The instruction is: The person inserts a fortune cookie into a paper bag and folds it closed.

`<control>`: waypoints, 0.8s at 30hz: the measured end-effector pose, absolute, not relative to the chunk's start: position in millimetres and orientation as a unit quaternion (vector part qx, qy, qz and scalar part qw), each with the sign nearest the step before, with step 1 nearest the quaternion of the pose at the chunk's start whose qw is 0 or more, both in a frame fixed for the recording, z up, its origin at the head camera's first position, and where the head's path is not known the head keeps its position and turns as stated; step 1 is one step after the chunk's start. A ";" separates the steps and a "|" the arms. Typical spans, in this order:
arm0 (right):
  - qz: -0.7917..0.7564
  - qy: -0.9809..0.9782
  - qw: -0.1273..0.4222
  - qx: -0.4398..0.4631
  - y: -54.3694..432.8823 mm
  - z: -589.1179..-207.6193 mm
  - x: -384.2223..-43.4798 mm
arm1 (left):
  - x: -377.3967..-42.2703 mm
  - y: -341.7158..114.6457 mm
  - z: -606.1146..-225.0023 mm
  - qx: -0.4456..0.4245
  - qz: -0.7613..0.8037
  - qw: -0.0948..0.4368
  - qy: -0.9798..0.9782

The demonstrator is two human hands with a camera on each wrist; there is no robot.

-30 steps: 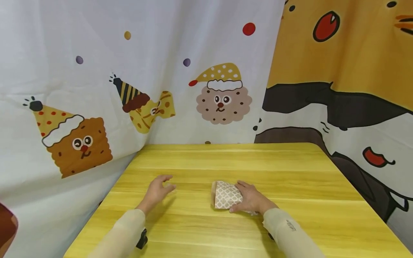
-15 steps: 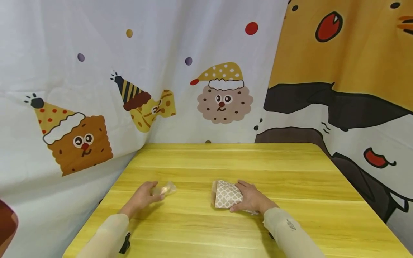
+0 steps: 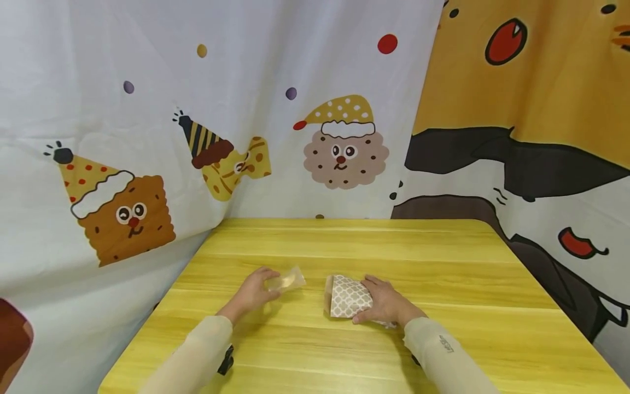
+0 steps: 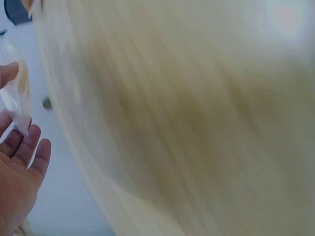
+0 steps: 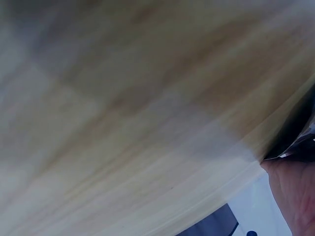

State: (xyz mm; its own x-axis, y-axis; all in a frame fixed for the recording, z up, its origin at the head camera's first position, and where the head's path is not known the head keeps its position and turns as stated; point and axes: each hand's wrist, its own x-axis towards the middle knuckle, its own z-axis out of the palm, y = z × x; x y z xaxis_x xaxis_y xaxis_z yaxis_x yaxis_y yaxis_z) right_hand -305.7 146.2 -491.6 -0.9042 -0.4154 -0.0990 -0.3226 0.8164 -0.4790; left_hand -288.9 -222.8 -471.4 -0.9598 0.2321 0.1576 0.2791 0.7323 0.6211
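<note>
In the head view, my left hand (image 3: 252, 291) pinches a small clear plastic packet (image 3: 291, 280) with something pale yellow inside. The left wrist view shows this packet (image 4: 22, 86) between the thumb and the other fingers. To its right, a brown paper bag (image 3: 348, 298) with a white lattice pattern lies on its side, its mouth facing left toward the packet. My right hand (image 3: 388, 302) grips the bag around its right end, thumb on the near side. Only part of the right hand (image 5: 294, 194) shows at the edge of the right wrist view.
Both hands work over a yellow wood-grain table (image 3: 315, 355). Behind it hangs a white curtain (image 3: 246, 65) printed with cartoon biscuits, and a yellow, grey and white cartoon print covers the right side.
The left hand first drew back left, bringing the packet into sight, then moved right and forward with it, closer to the bag's mouth. The right hand has stayed on the bag.
</note>
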 end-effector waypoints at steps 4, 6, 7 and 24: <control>-0.235 0.947 0.098 -0.197 148.1 -494.1 -305.9 | -296.0 -193.8 -471.7 -0.181 -0.335 0.028 -0.924; -0.236 0.947 0.098 -0.196 148.5 -495.8 -306.5 | -299.5 -183.4 -472.6 -0.205 -0.316 0.027 -0.926; -0.236 0.947 0.097 -0.196 148.6 -496.8 -307.1 | -301.6 -179.0 -473.2 -0.215 -0.304 0.028 -0.928; -0.222 0.950 0.095 -0.198 145.9 -495.8 -308.4 | -318.8 -128.8 -481.3 -0.268 -0.234 -0.004 -0.935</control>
State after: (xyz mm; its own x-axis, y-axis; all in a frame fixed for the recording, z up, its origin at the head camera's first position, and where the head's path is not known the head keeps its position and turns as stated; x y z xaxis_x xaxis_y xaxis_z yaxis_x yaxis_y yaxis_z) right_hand -308.4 145.9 -495.8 -0.9037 -0.4180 -0.0932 -0.3335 0.8234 -0.4592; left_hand -318.8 -128.8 -481.3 -0.8565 0.5025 0.1177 0.4986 0.7467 0.4403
